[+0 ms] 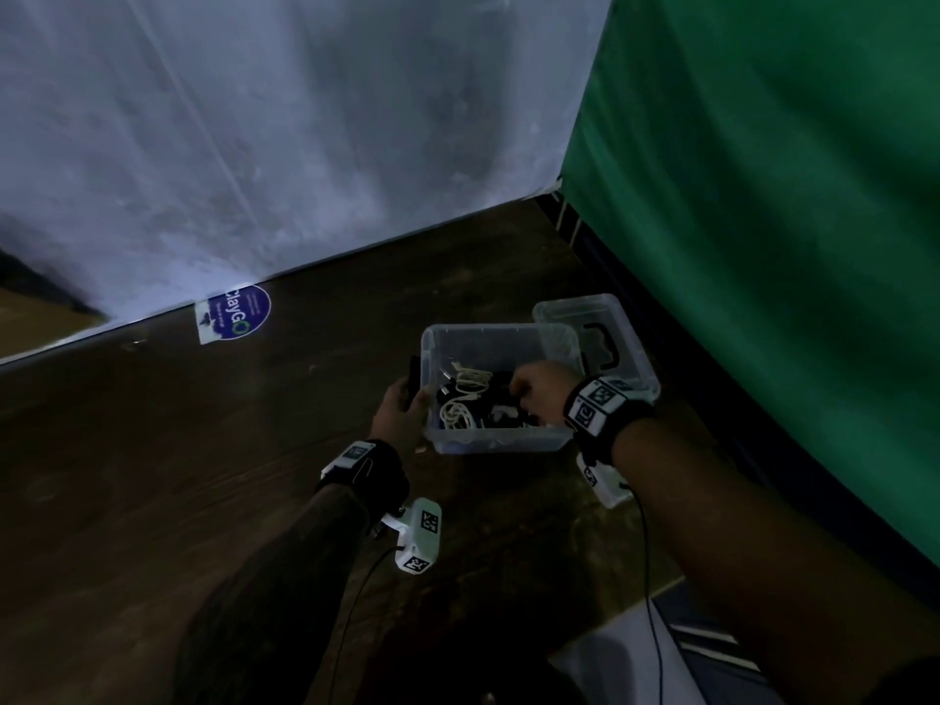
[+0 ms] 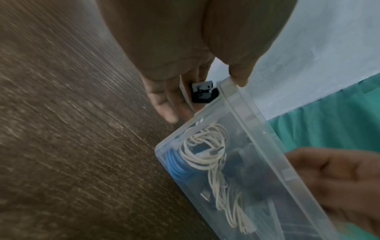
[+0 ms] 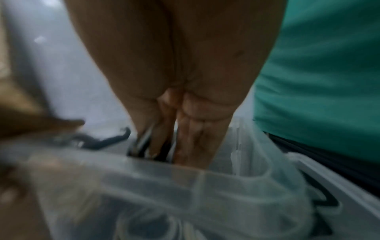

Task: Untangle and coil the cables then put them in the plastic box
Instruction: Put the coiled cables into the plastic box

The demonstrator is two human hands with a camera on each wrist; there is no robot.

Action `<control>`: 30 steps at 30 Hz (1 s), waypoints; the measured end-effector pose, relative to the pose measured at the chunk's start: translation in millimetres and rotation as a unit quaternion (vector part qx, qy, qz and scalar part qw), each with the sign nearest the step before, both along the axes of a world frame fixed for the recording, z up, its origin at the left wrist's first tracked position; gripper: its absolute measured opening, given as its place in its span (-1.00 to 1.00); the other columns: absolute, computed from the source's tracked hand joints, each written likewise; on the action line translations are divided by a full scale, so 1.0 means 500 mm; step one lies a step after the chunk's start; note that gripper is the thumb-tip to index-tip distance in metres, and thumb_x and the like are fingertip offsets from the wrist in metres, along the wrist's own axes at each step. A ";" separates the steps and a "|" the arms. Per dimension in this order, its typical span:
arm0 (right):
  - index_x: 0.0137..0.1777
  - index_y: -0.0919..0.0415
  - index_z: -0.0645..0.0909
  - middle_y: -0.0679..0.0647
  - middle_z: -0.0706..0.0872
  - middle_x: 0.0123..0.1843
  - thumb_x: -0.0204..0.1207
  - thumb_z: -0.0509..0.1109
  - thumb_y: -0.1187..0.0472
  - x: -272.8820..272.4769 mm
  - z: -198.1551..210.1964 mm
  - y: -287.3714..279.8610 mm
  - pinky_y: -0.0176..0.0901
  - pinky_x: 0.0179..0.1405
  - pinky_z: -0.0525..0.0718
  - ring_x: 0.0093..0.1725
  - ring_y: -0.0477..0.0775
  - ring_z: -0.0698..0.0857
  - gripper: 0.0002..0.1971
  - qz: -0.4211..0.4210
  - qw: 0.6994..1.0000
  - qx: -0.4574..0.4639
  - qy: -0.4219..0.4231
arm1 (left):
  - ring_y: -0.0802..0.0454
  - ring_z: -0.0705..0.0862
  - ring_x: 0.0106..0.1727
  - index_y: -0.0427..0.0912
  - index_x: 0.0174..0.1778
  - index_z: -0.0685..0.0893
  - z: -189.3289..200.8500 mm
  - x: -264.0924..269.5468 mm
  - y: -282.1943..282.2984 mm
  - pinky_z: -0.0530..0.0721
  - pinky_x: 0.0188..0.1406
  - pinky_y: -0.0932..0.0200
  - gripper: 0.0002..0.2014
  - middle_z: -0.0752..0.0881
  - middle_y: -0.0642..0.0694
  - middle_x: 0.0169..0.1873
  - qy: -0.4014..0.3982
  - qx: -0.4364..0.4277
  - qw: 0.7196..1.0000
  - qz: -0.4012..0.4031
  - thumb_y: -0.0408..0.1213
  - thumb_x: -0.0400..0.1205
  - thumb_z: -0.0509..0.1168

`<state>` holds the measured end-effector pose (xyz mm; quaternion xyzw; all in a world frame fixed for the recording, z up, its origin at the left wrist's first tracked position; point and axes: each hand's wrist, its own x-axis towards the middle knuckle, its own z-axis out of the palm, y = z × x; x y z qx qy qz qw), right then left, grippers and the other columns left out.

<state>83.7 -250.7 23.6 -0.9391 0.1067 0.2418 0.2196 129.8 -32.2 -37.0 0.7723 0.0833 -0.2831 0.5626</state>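
1. Step in hand, as I judge it: last of the packing. The right hand (image 1: 534,386) is inside the plastic box (image 1: 501,442), fingers curled down into the dark cables (image 1: 501,407). The right wrist view shows dark strands between the fingers (image 3: 197,142), so it seems to have hold of a dark cable, though that view is blurred.
2. Left hand (image 1: 402,404) is at the box's left wall, steadying it: thumb over the rim, fingers (image 2: 164,104) straight down the outside, near a black latch (image 2: 202,92). It pinches the wall and holds no cable.
3. Where the cables lie: under and left of the right fingertips, a white cable (image 2: 205,152) in loose loops against the wall the left hand holds; a blue coil (image 2: 177,167) below it in the near corner. No cables show on the table (image 1: 203,475).
4. Next move calls for: tucking the dark cable flat below the rim, letting go without dragging loops out, then likely fetching the lid.
5. Around: lid (image 1: 600,333) just beyond the right wrist, touching the box's far side. Round sticker (image 1: 241,312) well left of the left hand. Green cloth (image 1: 788,195) to the right, white sheet (image 1: 280,145) behind.
6. In the way: the white loops may snag the fingers as they withdraw.
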 end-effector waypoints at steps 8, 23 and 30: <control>0.08 0.21 0.69 0.14 0.73 0.02 0.64 0.32 0.26 0.013 0.004 -0.141 -0.16 -0.02 0.55 -0.03 0.12 0.65 -0.87 -0.201 0.935 0.059 -0.287 | 0.06 0.71 -0.02 -0.02 0.55 0.35 -0.014 0.001 0.001 0.74 -0.25 0.13 -0.47 0.64 -0.07 0.23 -0.014 -0.004 1.000 0.008 0.03 0.67 0.26; 0.10 0.30 0.74 0.29 0.76 0.13 0.62 0.33 0.10 -0.141 -0.239 -0.259 0.03 0.16 0.68 0.13 0.30 0.72 -0.72 -0.171 0.979 -0.112 0.010 | 0.23 0.67 -0.11 -0.10 0.56 0.35 -0.039 0.005 0.000 0.65 -0.48 0.38 -0.45 0.62 -0.07 0.25 -0.029 -0.007 1.000 0.007 0.01 0.68 0.25; 0.26 0.17 0.60 0.29 0.63 0.31 0.56 0.35 -0.04 -0.219 -0.240 -0.302 0.17 0.14 0.65 0.21 0.35 0.63 -0.62 -0.290 0.939 -0.181 -0.035 | 0.11 0.71 -0.07 -0.08 0.56 0.35 -0.036 0.005 0.000 0.68 -0.46 0.22 -0.44 0.61 -0.10 0.29 -0.024 -0.016 0.999 0.017 0.03 0.67 0.26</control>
